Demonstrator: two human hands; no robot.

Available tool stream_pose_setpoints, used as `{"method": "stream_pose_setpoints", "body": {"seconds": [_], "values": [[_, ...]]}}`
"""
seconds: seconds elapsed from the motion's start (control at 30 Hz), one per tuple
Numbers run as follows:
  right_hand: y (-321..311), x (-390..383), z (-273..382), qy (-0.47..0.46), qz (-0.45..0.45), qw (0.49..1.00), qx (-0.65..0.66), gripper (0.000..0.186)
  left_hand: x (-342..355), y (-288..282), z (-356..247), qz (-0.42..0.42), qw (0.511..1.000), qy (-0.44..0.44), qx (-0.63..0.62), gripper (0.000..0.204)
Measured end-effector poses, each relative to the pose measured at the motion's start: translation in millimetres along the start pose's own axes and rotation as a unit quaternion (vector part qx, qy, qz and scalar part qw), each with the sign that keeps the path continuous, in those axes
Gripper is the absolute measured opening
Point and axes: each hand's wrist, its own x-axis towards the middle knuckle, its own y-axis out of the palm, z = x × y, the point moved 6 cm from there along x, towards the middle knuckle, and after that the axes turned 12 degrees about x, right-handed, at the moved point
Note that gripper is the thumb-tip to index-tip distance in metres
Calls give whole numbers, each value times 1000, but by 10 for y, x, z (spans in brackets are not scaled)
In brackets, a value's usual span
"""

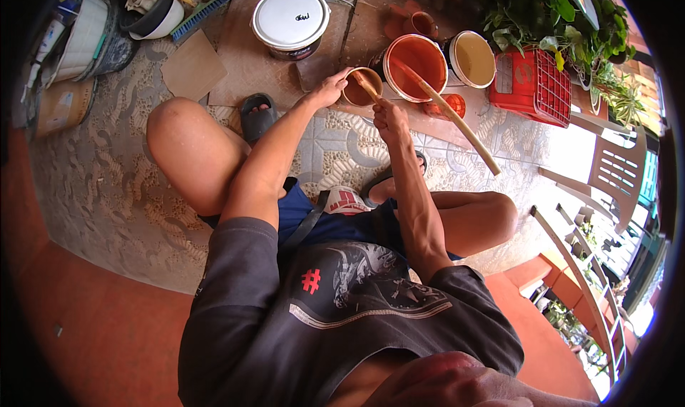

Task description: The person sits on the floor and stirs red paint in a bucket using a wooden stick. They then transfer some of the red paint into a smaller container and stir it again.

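My left hand grips a small terracotta-coloured pot at its left rim. My right hand is closed on a short wooden stick or brush handle, whose reddish-stained end reaches into that pot. Just behind and right of the pot stands an open bucket of red-orange paint, with a long wooden stick leaning out of it toward me. Beside it is a bucket of tan liquid. An orange mesh container sits partly hidden under the long stick.
A lidded white bucket, small clay pots, red crate and plants line the back. Plastic chair stands right. Stacked buckets, blue brush and cardboard lie left, on patterned tiles.
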Motion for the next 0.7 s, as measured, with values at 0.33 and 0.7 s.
{"method": "stream_pose_setpoints", "body": {"seconds": [0.33, 0.7], "values": [[15, -27, 272, -268, -71, 790, -547, 37, -65, -58, -174, -19, 998, 45, 29, 48], [38, -43, 102, -152, -41, 913, -377, 40, -35, 53, -149, 1, 1000, 3, 3, 48]]}}
